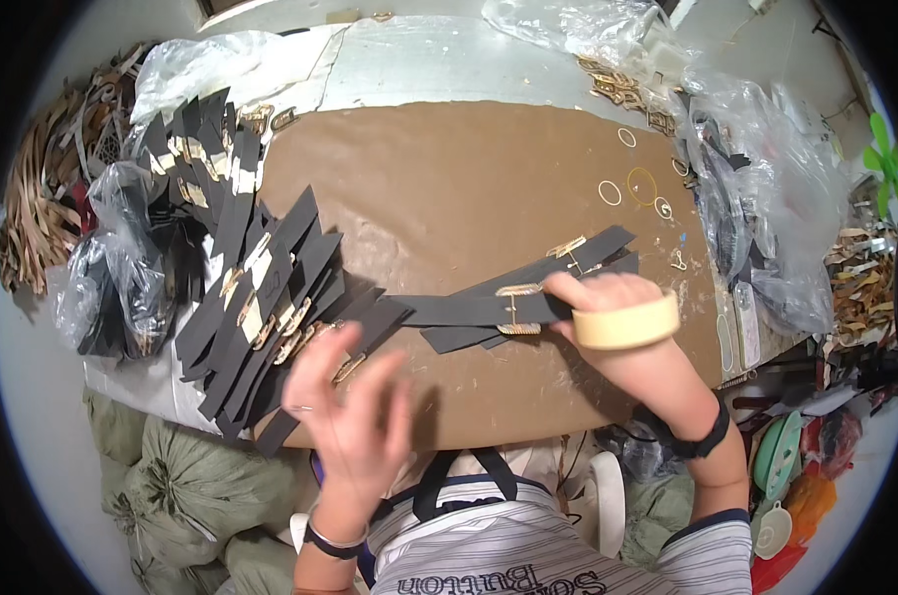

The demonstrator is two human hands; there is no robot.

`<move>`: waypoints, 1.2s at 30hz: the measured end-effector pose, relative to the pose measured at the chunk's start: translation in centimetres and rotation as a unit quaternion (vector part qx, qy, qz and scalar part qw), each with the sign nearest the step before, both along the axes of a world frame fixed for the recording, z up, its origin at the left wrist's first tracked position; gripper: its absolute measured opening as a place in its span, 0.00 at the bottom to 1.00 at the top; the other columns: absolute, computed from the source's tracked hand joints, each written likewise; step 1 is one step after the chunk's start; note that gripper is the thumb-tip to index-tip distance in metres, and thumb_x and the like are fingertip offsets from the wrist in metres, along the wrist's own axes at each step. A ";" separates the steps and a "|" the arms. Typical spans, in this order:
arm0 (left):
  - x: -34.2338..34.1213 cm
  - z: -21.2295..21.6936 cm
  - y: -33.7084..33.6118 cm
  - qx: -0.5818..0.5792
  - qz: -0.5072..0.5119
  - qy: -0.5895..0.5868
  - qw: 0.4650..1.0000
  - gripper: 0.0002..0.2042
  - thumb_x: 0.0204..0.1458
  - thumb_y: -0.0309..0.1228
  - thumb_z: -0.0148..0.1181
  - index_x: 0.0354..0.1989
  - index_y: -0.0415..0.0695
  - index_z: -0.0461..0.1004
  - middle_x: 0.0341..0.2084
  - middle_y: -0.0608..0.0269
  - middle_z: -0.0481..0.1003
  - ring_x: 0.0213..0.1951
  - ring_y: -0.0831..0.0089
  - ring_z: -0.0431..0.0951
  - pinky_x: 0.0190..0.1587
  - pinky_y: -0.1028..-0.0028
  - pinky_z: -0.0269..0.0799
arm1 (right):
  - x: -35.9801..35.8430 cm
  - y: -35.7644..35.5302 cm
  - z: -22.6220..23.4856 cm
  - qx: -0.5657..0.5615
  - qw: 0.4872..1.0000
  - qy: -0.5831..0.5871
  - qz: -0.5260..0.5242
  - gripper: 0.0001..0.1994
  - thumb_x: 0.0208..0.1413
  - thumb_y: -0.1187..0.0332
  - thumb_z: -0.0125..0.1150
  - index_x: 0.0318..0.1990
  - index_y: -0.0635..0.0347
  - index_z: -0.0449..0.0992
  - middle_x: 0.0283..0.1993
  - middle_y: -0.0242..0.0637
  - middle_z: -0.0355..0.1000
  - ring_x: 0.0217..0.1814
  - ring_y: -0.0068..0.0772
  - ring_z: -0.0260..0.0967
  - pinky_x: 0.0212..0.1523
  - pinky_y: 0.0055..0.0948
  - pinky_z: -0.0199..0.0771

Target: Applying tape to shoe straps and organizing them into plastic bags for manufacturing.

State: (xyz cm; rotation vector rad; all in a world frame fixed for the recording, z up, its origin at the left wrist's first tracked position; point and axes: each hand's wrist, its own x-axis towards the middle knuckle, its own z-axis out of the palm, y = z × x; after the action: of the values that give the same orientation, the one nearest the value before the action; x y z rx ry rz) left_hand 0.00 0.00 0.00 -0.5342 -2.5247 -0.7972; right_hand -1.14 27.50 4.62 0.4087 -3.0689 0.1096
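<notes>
My right hand (616, 315) grips one end of a flat black strap (444, 310) with a gold buckle (518, 309) on it. A roll of cream tape (627, 323) lies across the same hand; whether it is looped around the fingers I cannot tell. Beneath and behind that strap lie a few more black straps (608, 245) with gold buckles. Slightly blurred, my left hand (348, 412) is raised with its fingers apart and nothing in them. It is beside a large heap of black buckled straps (271, 297), some with pale tape pieces on them.
The brown table cover (439, 198) curves around in front of me. White rubber bands (610, 192) and a yellow one lie at its right side. Clear plastic bags (781, 188) and gold buckles (617, 84) crowd the far right. Green sacks (186, 476) stand below left.
</notes>
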 end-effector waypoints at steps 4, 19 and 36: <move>2.0 -0.3 2.2 0.007 -0.135 -0.039 0.990 0.15 0.41 0.26 0.69 0.41 0.49 0.80 0.49 0.62 0.74 0.52 0.62 0.71 0.55 0.63 0.58 | 4.6 -1.1 1.2 -0.082 0.991 -0.093 -0.043 0.18 0.40 0.66 0.73 0.41 0.53 0.74 0.25 0.39 0.72 0.31 0.47 0.73 0.32 0.40 0.70; 4.9 -4.1 6.2 0.014 -0.286 -0.120 0.951 0.15 0.41 0.21 0.65 0.40 0.38 0.76 0.41 0.57 0.73 0.45 0.59 0.76 0.47 0.66 0.73 | 10.3 -2.2 -4.7 -0.625 0.729 -0.083 -0.266 0.14 0.57 0.77 0.62 0.51 0.67 0.74 0.34 0.26 0.74 0.36 0.11 0.67 0.37 0.14 0.67; 5.0 -5.3 6.4 -0.131 -0.273 -0.074 0.950 0.19 0.48 0.35 0.62 0.51 0.49 0.75 0.55 0.69 0.73 0.51 0.76 0.72 0.52 0.70 0.61 | 8.8 -2.5 -3.8 -0.343 0.919 -0.016 -0.192 0.09 0.52 0.72 0.63 0.41 0.54 0.77 0.33 0.37 0.71 0.35 0.41 0.71 0.37 0.35 0.70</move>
State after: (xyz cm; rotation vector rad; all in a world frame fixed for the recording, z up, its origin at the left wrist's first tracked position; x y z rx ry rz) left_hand 5.02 6.40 -5.26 -1.3503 -2.6662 -0.7004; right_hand 7.68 25.00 0.79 -0.2320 -2.8024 1.1237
